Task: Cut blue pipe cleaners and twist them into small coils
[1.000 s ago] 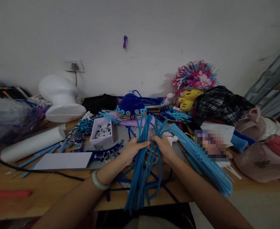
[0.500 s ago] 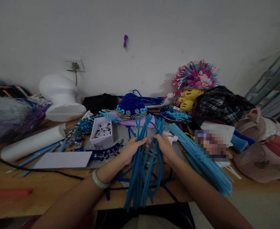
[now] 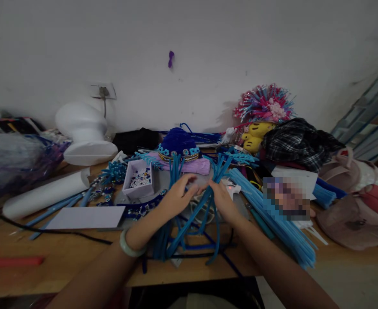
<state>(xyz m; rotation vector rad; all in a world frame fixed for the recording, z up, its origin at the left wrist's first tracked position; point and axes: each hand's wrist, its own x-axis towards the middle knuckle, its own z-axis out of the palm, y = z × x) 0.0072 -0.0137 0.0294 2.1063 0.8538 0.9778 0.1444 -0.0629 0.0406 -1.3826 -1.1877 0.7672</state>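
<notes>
My right hand (image 3: 221, 198) is closed around a bundle of blue pipe cleaners (image 3: 204, 197), whose tops fan out above the fingers and whose long ends reach down towards the table's front edge. My left hand (image 3: 182, 195) has its thumb and fingers apart, the fingertips close to the right hand's bundle; whether they touch it I cannot tell. Partly hidden beneath the left hand and wrist, another bunch of blue pipe cleaners (image 3: 161, 242) lies on the table. Behind the hands sits a dark blue headpiece (image 3: 177, 141) with a beaded band, on a lilac bundle (image 3: 195, 166).
Left of the hands stand a box of beads (image 3: 139, 189), a white card (image 3: 86, 217), a paper roll (image 3: 47, 193) and a white foam head form (image 3: 82, 133). A thick light-blue pipe cleaner bundle (image 3: 279, 227) lies right. A black cable (image 3: 63, 232) crosses the wooden table (image 3: 89, 266).
My left hand has let go of its pipe cleaners, which now lie lower on the table, and has opened towards the right hand. The right hand keeps its bundle, now more slanted.
</notes>
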